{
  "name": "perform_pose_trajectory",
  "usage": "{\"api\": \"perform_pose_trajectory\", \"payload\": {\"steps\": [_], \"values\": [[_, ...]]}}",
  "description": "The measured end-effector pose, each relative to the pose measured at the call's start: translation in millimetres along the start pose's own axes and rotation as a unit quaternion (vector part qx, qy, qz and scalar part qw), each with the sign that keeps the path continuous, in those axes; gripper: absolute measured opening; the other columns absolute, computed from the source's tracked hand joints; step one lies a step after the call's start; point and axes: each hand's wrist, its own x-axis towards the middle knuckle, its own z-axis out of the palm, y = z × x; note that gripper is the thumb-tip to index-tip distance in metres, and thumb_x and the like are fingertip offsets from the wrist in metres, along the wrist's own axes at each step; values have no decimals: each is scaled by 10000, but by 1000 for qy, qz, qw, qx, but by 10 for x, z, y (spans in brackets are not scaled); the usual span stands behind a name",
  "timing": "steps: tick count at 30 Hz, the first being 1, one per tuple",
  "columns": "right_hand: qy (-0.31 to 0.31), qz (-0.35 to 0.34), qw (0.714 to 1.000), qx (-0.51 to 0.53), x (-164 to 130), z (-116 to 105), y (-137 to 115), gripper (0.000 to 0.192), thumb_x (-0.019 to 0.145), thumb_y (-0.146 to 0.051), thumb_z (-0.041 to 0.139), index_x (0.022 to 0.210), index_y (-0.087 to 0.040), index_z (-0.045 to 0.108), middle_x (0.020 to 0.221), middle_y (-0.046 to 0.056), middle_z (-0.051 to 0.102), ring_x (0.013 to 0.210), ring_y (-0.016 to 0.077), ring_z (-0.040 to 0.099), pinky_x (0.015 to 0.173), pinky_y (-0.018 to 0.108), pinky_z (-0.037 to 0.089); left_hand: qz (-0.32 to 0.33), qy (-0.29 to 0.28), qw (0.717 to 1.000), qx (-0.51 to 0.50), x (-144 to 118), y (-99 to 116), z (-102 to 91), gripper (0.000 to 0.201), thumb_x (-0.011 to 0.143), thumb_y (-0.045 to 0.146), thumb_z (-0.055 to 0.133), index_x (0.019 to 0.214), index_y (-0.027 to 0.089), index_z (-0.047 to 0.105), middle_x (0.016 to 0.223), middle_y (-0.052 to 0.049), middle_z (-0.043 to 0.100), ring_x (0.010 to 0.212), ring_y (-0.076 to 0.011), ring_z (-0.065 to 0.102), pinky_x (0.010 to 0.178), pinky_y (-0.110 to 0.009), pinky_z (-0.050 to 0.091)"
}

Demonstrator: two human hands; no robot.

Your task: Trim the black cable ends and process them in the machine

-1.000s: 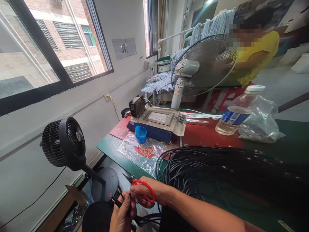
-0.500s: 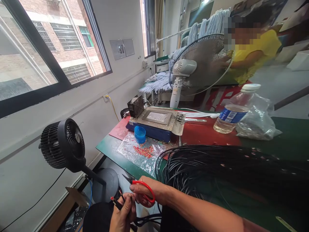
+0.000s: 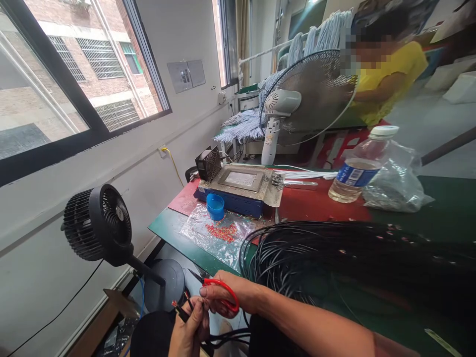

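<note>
The left hand (image 3: 191,329) pinches a black cable end (image 3: 181,311) with bared red tips, below the worktop (image 3: 167,225) edge. The right hand (image 3: 226,296) grips red snips (image 3: 219,292) beside it. The black cable bundle (image 3: 334,263) looks mostly unworked.

Bright daylight from the window (image 3: 74,79), edges warped, perhaps slightly blurred.

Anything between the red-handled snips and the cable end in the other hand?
Nothing visible. The right hand holds the red-handled snips, blades pointing up-left. The left hand pinches the black cable, its red and black wire ends exposed just below the blades. Only open air separates them.
</note>
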Motion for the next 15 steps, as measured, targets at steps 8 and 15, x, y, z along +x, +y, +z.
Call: {"api": "perform_pose_trajectory", "payload": {"steps": [8,15], "values": [[-7,40,999,19,-17,-9,-47,359,688,-433,591,567,-96,564,413,-32,475,342,45,403,326,152,283,15,-21,999,-23,33,-61,-31,198,590,335,662,576,145,605,553,-7,570,527,-38,466,421,-131,288],[-14,34,999,16,-32,-26,-43,350,667,-422,606,542,-101,543,410,-33,465,354,45,405,340,159,270,28,5,1000,5,-2,-51,-17,214,568,357,674,617,153,628,502,3,543,537,-68,488,466,-169,363]]}}
